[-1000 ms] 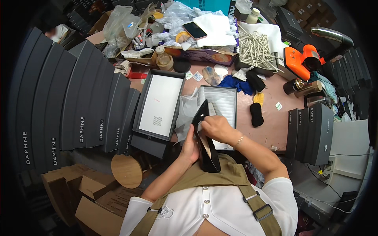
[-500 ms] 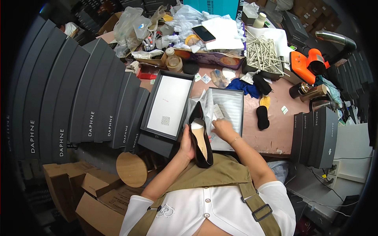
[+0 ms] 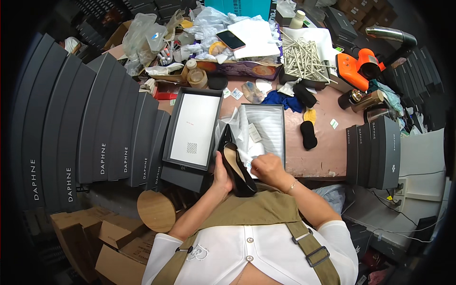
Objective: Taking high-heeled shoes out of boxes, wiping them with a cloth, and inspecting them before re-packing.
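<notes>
My left hand [image 3: 222, 176] cups a black pointed pump [image 3: 244, 184] from its left side, fingers beneath it. The shoe tilts toe-away in front of my apron, and its beige insole shows. Close to the shoe's right edge, my right hand [image 3: 268, 168] is closed, its fingertips pinching a crumpled bit of white paper [image 3: 245, 158]; the fingers partly hide it. Just beyond lies an open grey shoebox [image 3: 284, 128] lined with white tissue, with a small pale card [image 3: 255, 133] on the lining. Left of it rests the box lid [image 3: 192, 128], its white inside up.
Stacked grey shoeboxes [image 3: 90, 123] wall the left side; more boxes [image 3: 375, 154] stand at right. Behind are a bin of white sticks [image 3: 306, 59], an orange heat tool [image 3: 354, 71], a phone [image 3: 231, 40] and black pouches [image 3: 308, 135]. A round wooden stool [image 3: 156, 211] stands lower left.
My right hand has come back from the box to the shoe's side. White paper that lay inside the shoe is now at my right fingertips. The whole view has shifted slightly.
</notes>
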A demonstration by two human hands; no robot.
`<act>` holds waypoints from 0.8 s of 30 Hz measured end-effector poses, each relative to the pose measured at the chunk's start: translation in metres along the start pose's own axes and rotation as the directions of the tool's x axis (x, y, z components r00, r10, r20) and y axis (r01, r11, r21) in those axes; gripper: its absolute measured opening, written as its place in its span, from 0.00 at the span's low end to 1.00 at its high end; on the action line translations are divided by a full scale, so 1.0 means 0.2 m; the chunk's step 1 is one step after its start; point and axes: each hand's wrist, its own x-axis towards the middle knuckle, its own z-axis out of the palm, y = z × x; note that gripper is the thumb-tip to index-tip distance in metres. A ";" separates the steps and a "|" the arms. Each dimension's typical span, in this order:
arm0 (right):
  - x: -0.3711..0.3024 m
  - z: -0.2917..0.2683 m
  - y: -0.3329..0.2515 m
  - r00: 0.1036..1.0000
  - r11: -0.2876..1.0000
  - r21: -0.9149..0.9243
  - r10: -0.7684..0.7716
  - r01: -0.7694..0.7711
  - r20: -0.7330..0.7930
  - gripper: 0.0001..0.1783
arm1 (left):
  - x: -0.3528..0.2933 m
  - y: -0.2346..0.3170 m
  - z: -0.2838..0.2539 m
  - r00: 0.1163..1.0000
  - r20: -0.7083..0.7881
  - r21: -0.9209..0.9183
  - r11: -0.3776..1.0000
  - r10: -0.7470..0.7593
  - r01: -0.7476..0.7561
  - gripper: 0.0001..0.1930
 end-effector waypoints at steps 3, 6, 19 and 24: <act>-0.03 -0.02 0.09 0.935 0.938 -0.145 0.333 -0.315 0.121 0.10 | -0.04 0.00 0.06 0.999 -0.009 0.063 0.997 -0.032 0.033 0.38; 0.10 -0.11 -0.06 0.860 0.812 0.323 0.379 -0.486 0.341 0.24 | -0.04 0.01 0.06 0.999 0.041 0.074 0.997 -0.033 0.030 0.37; 0.14 0.34 0.00 0.946 0.910 0.336 0.147 -0.243 0.287 0.14 | -0.03 -0.02 0.22 0.998 0.058 0.154 0.988 -0.023 0.014 0.43; 0.17 0.30 0.02 0.933 0.796 0.501 0.220 -0.341 0.285 0.18 | -0.05 0.08 0.23 0.992 0.117 0.305 0.952 -0.050 0.012 0.41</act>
